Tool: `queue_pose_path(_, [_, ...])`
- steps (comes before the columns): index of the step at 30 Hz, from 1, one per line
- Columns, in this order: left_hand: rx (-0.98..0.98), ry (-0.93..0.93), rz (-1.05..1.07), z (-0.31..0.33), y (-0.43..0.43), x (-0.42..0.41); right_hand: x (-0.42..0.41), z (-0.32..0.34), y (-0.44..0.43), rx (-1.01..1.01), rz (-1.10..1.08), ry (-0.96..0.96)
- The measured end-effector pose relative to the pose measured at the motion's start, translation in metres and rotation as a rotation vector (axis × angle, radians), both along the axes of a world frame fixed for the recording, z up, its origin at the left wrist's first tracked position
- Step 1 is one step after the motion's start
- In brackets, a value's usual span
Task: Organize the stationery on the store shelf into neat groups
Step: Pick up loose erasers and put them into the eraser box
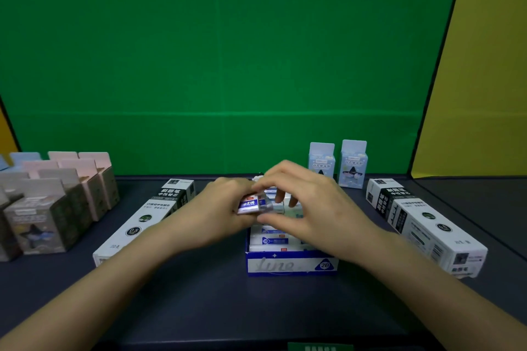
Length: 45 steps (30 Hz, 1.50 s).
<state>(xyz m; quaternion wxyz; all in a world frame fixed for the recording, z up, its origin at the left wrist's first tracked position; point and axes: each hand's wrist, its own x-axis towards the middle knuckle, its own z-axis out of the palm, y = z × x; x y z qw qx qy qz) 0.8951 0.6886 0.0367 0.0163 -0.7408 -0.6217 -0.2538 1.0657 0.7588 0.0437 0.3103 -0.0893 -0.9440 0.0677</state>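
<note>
**Status: Eraser Tray Being Filled, Outer Groups Partly Arranged**

A small wrapped eraser (252,204) is held in the left hand (221,209), pinched at the fingertips just above the rear half of the blue-and-white display tray (291,265). The right hand (308,208) is arched over the tray with its fingers curled downward; its fingertips are near the same eraser and the pieces beneath. Whether anything is gripped by the right hand cannot be told, as the fingertips are partly hidden.

Work judged complete:
- The pink and grey cartons (57,199) at the left are set in close rows.
- Two light blue boxes (338,164) are stood upright side by side at the rear, right of centre.
- Several erasers are already laid flat inside the tray.

Work judged outstanding:
- The held eraser is not yet seated in the tray.
- The left refill box (142,222) and the right refill box (422,225) are lying well apart on either side of the tray, each at an angle; being alike, they are expected to be brought together.

The task is assessed as roughly midway. The dark shelf surface (199,293) nearest the camera carries nothing.
</note>
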Motion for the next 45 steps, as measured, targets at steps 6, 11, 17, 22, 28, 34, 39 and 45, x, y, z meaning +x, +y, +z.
queue_pose_path(6, [-0.020, 0.025, 0.042, -0.001, 0.003, 0.003, -0.008, -0.004, 0.006, 0.135, -0.025, -0.026])
queue_pose_path(11, [-0.009, 0.015, 0.046, -0.005, 0.001, -0.001, -0.011, -0.004, 0.004, 0.144, -0.017, -0.042])
queue_pose_path(17, [0.012, -0.002, 0.050, -0.005, -0.008, -0.019, -0.002, 0.000, 0.009, -0.053, -0.023, 0.017])
queue_pose_path(22, [0.022, 0.014, 0.136, -0.007, -0.023, -0.041, 0.013, 0.001, 0.024, -0.279, -0.103, 0.030])
queue_pose_path(28, [0.070, -0.010, 0.185, -0.007, -0.028, -0.051, 0.000, -0.015, 0.031, -0.344, -0.204, -0.195])
queue_pose_path(34, [0.099, -0.011, 0.158, -0.008, -0.025, -0.049, -0.014, -0.017, 0.029, -0.108, -0.299, -0.304])
queue_pose_path(39, [0.102, -0.004, 0.169, -0.009, -0.025, -0.047, -0.015, -0.010, 0.028, 0.170, -0.285, -0.436])
queue_pose_path(45, [0.094, -0.021, 0.165, -0.008, -0.026, -0.042, -0.017, -0.008, 0.026, 0.310, -0.239, -0.440])
